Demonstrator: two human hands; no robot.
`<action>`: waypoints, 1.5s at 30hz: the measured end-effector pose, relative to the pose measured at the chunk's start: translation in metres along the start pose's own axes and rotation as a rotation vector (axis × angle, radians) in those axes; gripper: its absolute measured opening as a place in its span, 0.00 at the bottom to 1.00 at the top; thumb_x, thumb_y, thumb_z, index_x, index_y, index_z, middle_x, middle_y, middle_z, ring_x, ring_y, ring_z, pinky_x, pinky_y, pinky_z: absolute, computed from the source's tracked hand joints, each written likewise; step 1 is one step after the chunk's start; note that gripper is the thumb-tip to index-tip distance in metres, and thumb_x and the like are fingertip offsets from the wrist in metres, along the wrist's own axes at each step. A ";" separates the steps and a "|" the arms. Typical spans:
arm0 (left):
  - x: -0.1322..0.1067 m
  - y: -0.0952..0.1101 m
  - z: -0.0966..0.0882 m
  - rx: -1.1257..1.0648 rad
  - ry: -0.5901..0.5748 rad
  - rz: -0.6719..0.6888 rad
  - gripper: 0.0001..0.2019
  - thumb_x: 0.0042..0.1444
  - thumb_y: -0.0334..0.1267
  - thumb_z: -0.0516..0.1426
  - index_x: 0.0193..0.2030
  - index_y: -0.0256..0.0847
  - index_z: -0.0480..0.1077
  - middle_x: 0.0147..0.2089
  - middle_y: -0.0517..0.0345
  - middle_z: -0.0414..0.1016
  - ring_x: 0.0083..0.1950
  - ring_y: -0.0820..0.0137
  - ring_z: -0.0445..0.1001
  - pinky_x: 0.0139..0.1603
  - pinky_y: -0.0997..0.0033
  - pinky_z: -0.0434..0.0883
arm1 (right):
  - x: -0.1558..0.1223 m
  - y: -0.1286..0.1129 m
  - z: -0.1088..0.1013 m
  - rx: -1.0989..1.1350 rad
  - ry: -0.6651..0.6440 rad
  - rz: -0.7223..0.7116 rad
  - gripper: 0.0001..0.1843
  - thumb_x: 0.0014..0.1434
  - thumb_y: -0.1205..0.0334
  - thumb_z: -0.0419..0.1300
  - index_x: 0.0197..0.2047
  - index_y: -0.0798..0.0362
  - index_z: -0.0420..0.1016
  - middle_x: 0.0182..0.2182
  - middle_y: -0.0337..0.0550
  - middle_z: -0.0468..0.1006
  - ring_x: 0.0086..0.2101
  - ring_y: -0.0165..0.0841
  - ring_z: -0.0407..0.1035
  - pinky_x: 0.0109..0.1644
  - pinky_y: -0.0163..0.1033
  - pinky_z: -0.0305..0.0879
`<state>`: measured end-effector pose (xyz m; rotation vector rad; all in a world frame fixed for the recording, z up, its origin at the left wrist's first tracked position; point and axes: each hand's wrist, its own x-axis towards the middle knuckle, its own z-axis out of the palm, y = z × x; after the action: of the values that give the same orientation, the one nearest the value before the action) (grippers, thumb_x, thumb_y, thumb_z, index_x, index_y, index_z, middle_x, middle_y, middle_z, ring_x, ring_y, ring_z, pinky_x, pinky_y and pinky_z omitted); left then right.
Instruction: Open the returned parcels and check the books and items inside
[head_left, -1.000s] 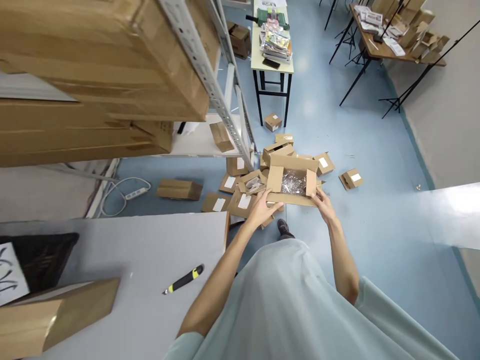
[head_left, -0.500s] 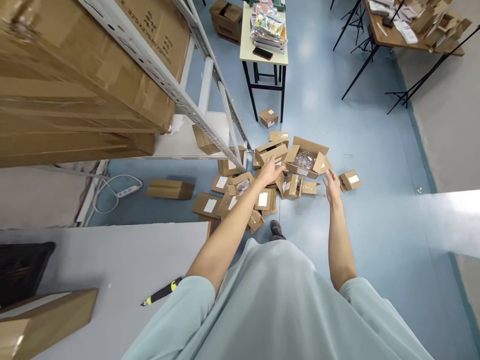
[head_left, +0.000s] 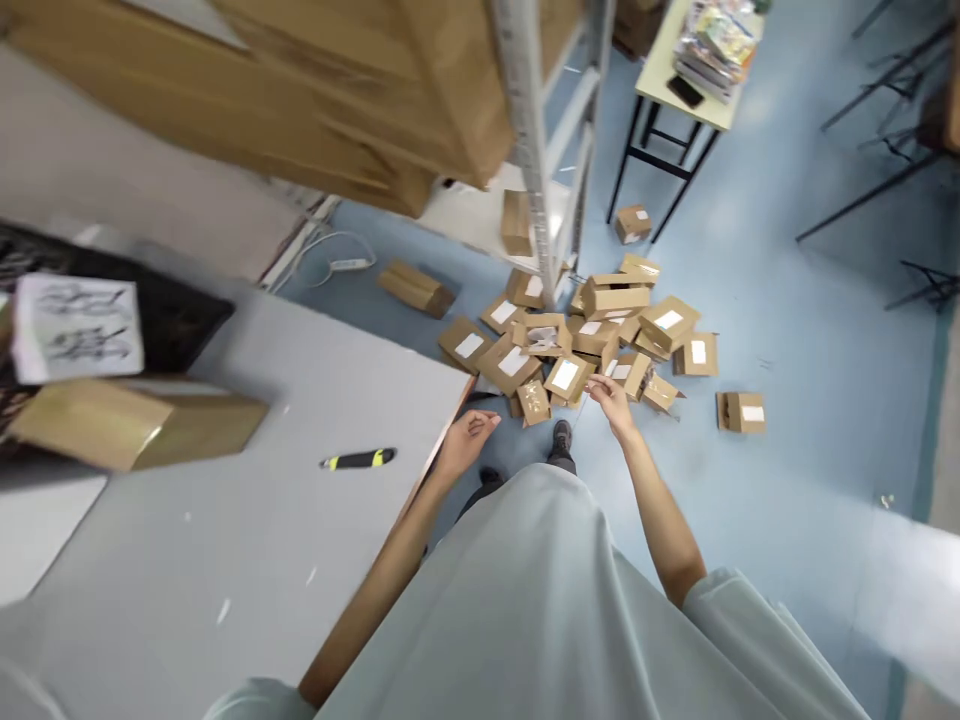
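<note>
A heap of small cardboard boxes [head_left: 592, 335] with white labels lies on the blue floor ahead of me. My left hand [head_left: 466, 440] hangs beside the corner of the grey table [head_left: 247, 500], palm up, fingers loosely curled and empty. My right hand [head_left: 609, 398] hovers over the near edge of the heap with relaxed fingers and nothing in it. A black and yellow utility knife [head_left: 358, 459] lies on the table to my left. My foot shows below the heap.
A metal shelf rack [head_left: 529, 130] loaded with big cartons stands at the upper left. A brown carton [head_left: 135, 425] and a black tray with a white sheet sit on the table. One stray box [head_left: 741, 411] lies to the right. A small table with goods stands behind.
One second ago both hands held an open box with plastic inside. It has been let go into the heap. Both arms have drawn back and the view has swung left.
</note>
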<state>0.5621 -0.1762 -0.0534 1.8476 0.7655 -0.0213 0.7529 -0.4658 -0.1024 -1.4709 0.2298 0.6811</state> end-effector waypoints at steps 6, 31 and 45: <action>-0.063 -0.025 -0.061 -0.182 0.273 -0.057 0.38 0.51 0.86 0.63 0.31 0.49 0.70 0.53 0.46 0.90 0.54 0.54 0.88 0.66 0.45 0.84 | -0.008 -0.003 0.140 -0.161 -0.409 -0.015 0.35 0.47 0.32 0.78 0.50 0.46 0.85 0.49 0.51 0.92 0.55 0.51 0.86 0.73 0.62 0.75; -0.217 -0.194 -0.360 -0.486 0.923 -0.077 0.21 0.64 0.63 0.65 0.45 0.47 0.75 0.59 0.44 0.88 0.61 0.54 0.87 0.68 0.46 0.82 | -0.155 0.029 0.559 -0.541 -0.883 -0.090 0.35 0.52 0.31 0.80 0.52 0.48 0.87 0.53 0.54 0.91 0.54 0.50 0.85 0.71 0.61 0.76; -0.021 -0.193 -0.471 -0.520 0.789 -0.236 0.33 0.66 0.49 0.70 0.74 0.41 0.71 0.80 0.33 0.71 0.82 0.40 0.70 0.79 0.37 0.72 | -0.039 0.050 0.731 -0.528 -0.910 -0.134 0.66 0.53 0.28 0.77 0.84 0.52 0.64 0.84 0.59 0.61 0.83 0.55 0.56 0.86 0.59 0.56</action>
<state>0.2901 0.2521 -0.0111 1.2287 1.3728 0.7250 0.5053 0.2219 -0.0362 -1.4900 -0.7938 1.2854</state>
